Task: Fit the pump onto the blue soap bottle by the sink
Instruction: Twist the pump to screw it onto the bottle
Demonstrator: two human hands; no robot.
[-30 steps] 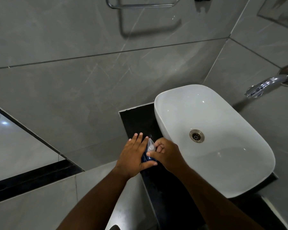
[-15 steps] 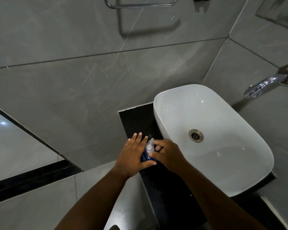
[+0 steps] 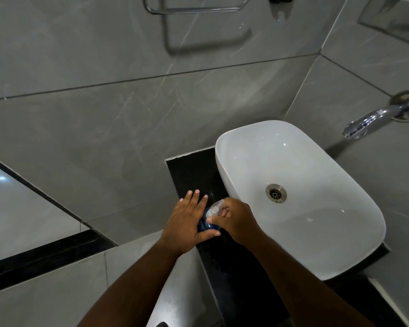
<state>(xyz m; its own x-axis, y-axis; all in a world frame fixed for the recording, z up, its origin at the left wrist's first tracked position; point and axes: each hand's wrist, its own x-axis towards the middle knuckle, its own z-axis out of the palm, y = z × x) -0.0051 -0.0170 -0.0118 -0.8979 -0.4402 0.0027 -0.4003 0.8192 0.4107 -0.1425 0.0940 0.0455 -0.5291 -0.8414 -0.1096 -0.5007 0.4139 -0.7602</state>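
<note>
Lower centre of the frame: I saw the left hand [image 3: 187, 223] laid along the left side of the blue soap bottle [image 3: 204, 224], fingers straight, thumb hooked across its near side, holding it. The bottle stood on the black counter [image 3: 191, 171]. At its top was the clear pump [image 3: 215, 208]; whether it was seated, I couldn't tell. The right hand [image 3: 236, 220] was curled round the pump, just left of the white sink [image 3: 328, 223].

A single wide-angle camera sits on the person's head, facing forward and steeply down. From above it takes in the white sink [image 3: 316, 166] and black counter [image 3: 189, 171] at arm's length — left hand [image 3: 187, 223] and right hand [image 3: 236, 220] meet low in mid-frame, grey wall tiles [image 3: 104, 119] fill the top.
</note>
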